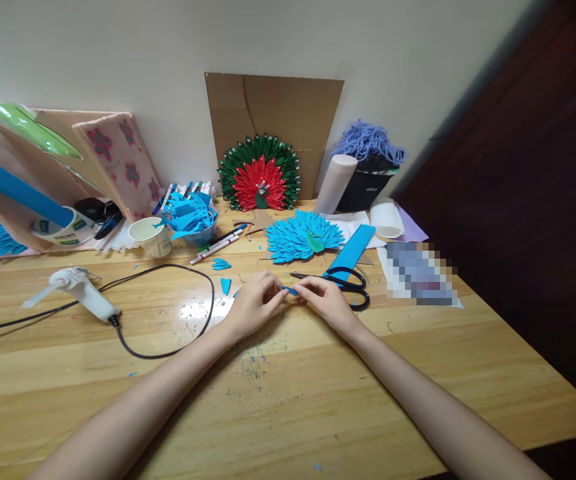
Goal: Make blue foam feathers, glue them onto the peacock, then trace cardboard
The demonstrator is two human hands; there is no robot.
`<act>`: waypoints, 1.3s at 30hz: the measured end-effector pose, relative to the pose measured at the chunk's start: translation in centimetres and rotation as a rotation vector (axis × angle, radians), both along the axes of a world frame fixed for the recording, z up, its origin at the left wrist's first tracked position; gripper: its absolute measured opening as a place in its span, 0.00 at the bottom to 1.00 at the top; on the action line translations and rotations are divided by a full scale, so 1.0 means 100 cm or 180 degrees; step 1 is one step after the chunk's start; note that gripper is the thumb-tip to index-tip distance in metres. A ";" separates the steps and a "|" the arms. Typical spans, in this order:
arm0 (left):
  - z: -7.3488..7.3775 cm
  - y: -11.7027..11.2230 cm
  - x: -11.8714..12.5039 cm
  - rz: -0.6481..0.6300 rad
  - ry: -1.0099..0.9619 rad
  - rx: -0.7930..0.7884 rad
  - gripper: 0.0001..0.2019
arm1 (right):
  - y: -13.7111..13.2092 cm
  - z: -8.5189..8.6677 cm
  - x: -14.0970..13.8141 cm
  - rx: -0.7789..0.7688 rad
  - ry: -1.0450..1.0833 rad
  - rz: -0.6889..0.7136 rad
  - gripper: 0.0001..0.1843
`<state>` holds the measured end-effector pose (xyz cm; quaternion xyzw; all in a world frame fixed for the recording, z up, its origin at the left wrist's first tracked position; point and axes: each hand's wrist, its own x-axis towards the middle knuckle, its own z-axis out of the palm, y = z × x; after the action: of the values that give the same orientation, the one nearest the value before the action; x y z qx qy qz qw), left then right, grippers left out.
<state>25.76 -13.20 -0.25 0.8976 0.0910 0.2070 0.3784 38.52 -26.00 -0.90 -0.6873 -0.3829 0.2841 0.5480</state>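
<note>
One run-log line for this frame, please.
left hand: pinching blue paper piece | right hand: pinching same piece | scissors: on table behind right hand | glue gun: lying far left

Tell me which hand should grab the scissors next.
Right, probably. The scissors lie just beyond the right hand, nearly touching it. The left hand is farther off; both pinch the small blue piece between them.
</note>
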 end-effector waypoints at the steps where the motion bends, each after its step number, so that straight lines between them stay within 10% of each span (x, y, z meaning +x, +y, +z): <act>1: 0.000 0.000 0.000 -0.0009 0.0011 -0.0004 0.10 | 0.000 0.000 0.000 0.0016 0.0016 0.0008 0.11; 39: 0.003 0.001 -0.002 -0.0268 0.0156 -0.0130 0.04 | -0.002 0.007 -0.003 -0.0015 0.0387 0.0364 0.13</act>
<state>25.54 -13.09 0.08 0.8975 0.0665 0.1670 0.4026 38.27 -26.23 -0.24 -0.6471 -0.3869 0.3570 0.5515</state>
